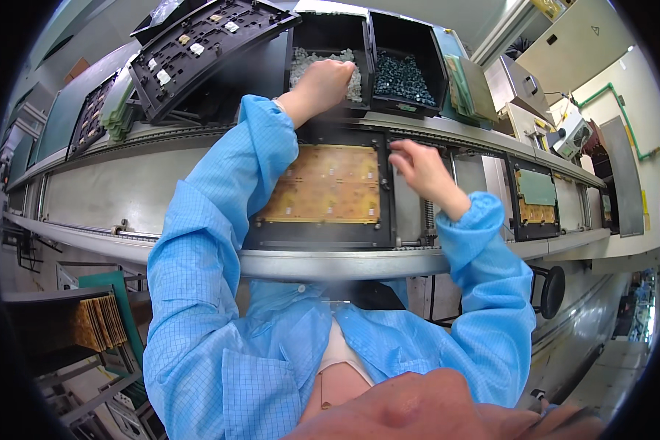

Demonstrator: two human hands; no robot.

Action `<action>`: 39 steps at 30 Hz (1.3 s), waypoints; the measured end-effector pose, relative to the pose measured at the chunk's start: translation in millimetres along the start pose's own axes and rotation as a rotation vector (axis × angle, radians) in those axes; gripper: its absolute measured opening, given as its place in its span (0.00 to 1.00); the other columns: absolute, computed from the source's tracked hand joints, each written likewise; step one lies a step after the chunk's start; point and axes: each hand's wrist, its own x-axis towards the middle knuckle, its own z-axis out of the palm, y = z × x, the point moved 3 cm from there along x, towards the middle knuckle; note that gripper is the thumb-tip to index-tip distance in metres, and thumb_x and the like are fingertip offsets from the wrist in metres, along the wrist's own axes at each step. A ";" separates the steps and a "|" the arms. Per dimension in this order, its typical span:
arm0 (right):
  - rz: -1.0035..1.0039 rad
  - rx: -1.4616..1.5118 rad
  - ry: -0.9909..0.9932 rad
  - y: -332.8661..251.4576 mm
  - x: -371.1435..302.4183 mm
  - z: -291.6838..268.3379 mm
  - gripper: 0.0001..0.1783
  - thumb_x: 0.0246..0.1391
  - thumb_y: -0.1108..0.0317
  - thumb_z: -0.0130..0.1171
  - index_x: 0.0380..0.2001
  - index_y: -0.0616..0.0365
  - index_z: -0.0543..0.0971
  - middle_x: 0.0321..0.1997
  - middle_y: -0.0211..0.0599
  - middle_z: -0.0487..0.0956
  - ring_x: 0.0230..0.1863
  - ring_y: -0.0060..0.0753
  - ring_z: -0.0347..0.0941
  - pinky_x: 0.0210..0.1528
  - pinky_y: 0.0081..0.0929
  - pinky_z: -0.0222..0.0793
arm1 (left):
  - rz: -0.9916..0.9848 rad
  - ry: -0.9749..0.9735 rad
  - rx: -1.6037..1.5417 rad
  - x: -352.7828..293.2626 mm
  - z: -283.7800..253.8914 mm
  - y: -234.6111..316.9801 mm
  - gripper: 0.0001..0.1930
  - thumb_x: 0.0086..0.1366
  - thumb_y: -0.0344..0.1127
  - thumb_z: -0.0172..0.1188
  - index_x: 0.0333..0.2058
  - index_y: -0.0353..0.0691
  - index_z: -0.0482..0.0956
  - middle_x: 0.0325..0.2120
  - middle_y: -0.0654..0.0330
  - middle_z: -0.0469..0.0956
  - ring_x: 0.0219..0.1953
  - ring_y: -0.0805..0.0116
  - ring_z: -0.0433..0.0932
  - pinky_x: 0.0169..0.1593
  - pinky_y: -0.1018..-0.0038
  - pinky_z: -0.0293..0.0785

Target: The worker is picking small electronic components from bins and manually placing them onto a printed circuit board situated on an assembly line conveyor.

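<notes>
Above the front of a black bin [331, 29] across the work line, the person's left hand [320, 89] hangs with its back turned up and its fingers curled in close together. The bin is filled with small pale parts [320, 56]. From where I stand the fingertips are hidden under the knuckles, so I can't tell whether they pinch a part or touch the heap. That arm is stretched well forward, the blue left sleeve [205, 194] running up and then slanting inward to a bare wrist, and it crosses the left side of the tan board panel [330, 194].

The panel lies flat in a black carrier [315, 236] on the metal rails [337, 265], right in front of the person's chest.

The right hand [420, 167] is lower and nearer the body, just beside the carrier's right edge. Its elbow is bent out to the side, the blue right sleeve [488, 268] bunched at the wrist and the forearm angled inward. The fingers are half bent, loosely apart and pointing left toward the panel, a little blurred; whether something tiny sits between them I can't tell.
</notes>
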 end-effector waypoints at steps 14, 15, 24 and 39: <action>-0.004 -0.998 0.020 26.2 133.4 -48.4 0.06 0.50 0.73 0.60 0.31 0.56 0.86 0.35 0.49 0.84 0.42 0.53 0.81 0.47 0.45 0.77 | -0.073 -0.300 0.133 18.8 12.1 7.6 0.06 0.53 0.27 0.58 0.27 0.32 0.83 0.31 0.40 0.82 0.38 0.43 0.83 0.43 0.58 0.80; -0.023 -0.942 0.018 20.2 132.9 -48.4 0.08 0.50 0.77 0.57 0.30 0.63 0.85 0.37 0.54 0.84 0.42 0.52 0.83 0.46 0.41 0.79 | -0.073 -0.306 0.141 16.4 12.1 2.8 0.06 0.53 0.27 0.58 0.27 0.32 0.83 0.31 0.40 0.82 0.38 0.43 0.83 0.43 0.58 0.80; 0.038 -0.359 0.215 56.4 132.9 -56.3 0.12 0.50 0.75 0.62 0.37 0.51 0.87 0.39 0.45 0.84 0.43 0.47 0.82 0.52 0.38 0.76 | -0.458 -0.164 -0.922 -7.1 -34.2 -9.5 0.09 0.67 0.32 0.62 0.42 0.35 0.83 0.30 0.62 0.83 0.33 0.76 0.81 0.38 0.80 0.77; 0.010 0.481 0.160 14.5 10.9 -21.5 0.11 0.61 0.71 0.61 0.44 0.63 0.84 0.35 0.33 0.84 0.35 0.19 0.78 0.40 0.19 0.74 | -0.513 -0.562 -1.076 -84.6 -32.1 75.3 0.10 0.66 0.32 0.62 0.41 0.32 0.84 0.30 0.62 0.83 0.31 0.77 0.78 0.35 0.79 0.74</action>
